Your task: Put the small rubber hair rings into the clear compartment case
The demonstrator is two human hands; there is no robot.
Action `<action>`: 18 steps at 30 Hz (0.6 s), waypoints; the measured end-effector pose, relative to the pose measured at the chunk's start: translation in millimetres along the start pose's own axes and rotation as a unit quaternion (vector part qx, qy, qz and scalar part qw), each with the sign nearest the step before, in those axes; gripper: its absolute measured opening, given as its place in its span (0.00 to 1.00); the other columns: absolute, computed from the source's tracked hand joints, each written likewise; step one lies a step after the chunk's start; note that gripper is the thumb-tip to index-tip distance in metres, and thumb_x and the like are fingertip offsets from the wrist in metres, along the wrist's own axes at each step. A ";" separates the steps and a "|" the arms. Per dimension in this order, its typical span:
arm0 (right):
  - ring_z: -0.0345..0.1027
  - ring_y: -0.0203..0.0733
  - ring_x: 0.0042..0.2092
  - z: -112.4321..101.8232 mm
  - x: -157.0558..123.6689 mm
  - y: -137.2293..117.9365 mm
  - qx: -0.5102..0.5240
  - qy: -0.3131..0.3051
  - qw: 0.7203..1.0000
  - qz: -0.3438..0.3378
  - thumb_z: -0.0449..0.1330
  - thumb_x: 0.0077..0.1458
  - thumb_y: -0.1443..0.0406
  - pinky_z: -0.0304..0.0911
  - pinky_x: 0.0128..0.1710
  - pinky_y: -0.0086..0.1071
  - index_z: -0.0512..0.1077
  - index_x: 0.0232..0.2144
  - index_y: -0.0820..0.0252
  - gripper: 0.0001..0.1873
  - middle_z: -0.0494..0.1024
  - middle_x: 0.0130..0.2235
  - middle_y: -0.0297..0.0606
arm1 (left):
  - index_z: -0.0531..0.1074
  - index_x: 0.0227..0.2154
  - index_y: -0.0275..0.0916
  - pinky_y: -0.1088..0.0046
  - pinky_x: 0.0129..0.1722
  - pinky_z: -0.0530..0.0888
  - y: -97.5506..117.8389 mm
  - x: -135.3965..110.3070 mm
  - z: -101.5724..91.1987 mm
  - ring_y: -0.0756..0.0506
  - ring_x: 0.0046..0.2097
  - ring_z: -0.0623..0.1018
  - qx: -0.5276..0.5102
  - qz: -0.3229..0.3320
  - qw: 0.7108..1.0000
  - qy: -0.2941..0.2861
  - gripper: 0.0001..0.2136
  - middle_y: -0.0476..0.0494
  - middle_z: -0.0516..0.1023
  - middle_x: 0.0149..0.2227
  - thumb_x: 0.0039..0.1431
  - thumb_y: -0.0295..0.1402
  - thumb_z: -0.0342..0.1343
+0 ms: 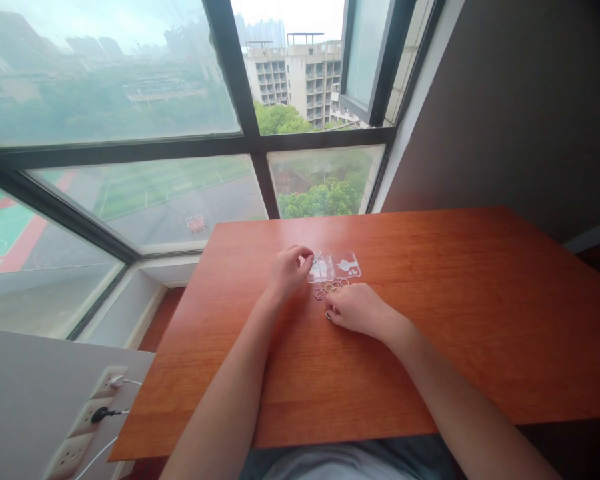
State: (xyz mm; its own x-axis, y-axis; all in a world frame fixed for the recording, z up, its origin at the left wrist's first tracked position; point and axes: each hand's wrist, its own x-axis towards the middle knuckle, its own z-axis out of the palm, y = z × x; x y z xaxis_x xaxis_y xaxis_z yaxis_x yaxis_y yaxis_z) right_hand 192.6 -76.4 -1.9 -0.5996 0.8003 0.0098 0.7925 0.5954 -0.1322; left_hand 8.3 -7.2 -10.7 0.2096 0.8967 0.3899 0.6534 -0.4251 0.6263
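A small clear plastic box (341, 266) with its lid laid open sits on the wooden table (480, 300). Several thin metal rings (329, 288) lie on the wood just in front of it. My left hand (289, 270) rests left of the box, fingers curled, fingertips touching the box's left edge. My right hand (359, 311) lies knuckles up just below the rings, fingers pinched together at the table surface; whether a ring sits between them is too small to see.
The table stands against a large window (180, 133) with dark frames. A brown wall (530, 100) runs along the right. Wall sockets (97, 407) with plugged cables sit low on the left. The table's near edge is by my lap.
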 end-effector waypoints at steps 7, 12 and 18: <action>0.69 0.37 0.29 5.2 3.0 5.6 0.050 0.049 0.998 -0.005 0.55 0.54 0.65 0.48 0.27 0.28 0.74 0.26 0.56 0.08 0.79 0.28 0.35 | 0.75 0.30 0.38 0.76 0.28 0.64 -1.1 0.6 0.1 0.52 0.26 0.68 0.003 0.002 1.000 0.003 0.06 0.49 0.75 0.29 0.57 0.32 0.54; 0.65 0.33 0.27 1.8 3.2 9.5 0.162 0.227 0.960 0.024 0.56 0.55 0.65 0.53 0.31 0.26 0.75 0.29 0.57 0.07 0.75 0.24 0.32 | 0.74 0.30 0.38 0.76 0.28 0.64 -1.6 0.3 0.6 0.52 0.26 0.68 0.000 0.006 1.000 0.001 0.06 0.49 0.75 0.30 0.57 0.32 0.54; 0.56 0.32 0.23 -3.5 2.7 12.3 0.234 0.339 0.909 0.060 0.56 0.55 0.65 0.54 0.29 0.26 0.73 0.28 0.59 0.07 0.64 0.19 0.27 | 0.75 0.31 0.38 0.76 0.28 0.65 -1.9 0.3 0.7 0.53 0.26 0.68 0.002 0.008 1.000 0.002 0.06 0.49 0.75 0.30 0.57 0.31 0.54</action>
State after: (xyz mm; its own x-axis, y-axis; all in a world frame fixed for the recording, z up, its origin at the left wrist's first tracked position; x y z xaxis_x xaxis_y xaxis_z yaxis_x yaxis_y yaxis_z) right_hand 201.1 -66.7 0.0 -0.1790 0.8121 0.5554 0.6190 0.5317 -0.5780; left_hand 7.6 -6.0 -12.2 0.2174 0.8895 0.4018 0.6524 -0.4386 0.6180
